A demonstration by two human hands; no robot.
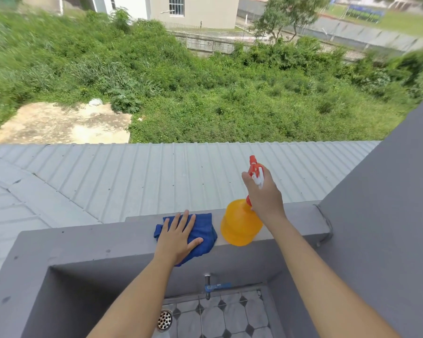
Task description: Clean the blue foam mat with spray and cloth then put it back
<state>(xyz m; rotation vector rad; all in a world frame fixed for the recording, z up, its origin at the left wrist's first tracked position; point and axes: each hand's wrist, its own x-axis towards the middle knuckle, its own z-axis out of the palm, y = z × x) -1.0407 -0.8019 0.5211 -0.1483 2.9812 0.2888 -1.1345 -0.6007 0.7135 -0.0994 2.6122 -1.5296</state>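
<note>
A crumpled blue cloth [203,231] lies on top of the grey parapet wall [83,240]. My left hand [178,236] rests flat on it with straight, spread fingers. Just to the right stands an orange spray bottle [239,225] with a red and white trigger head [254,170]. My right hand [263,192] is wrapped around the bottle's neck and trigger head. The blue foam mat is not in view.
Below the wall is a tiled floor [230,318] with a round drain [164,320] and a tap with a blue handle [215,286]. A grey pillar [388,203] rises at the right. Beyond the wall a corrugated metal roof [156,174] drops away to overgrown ground.
</note>
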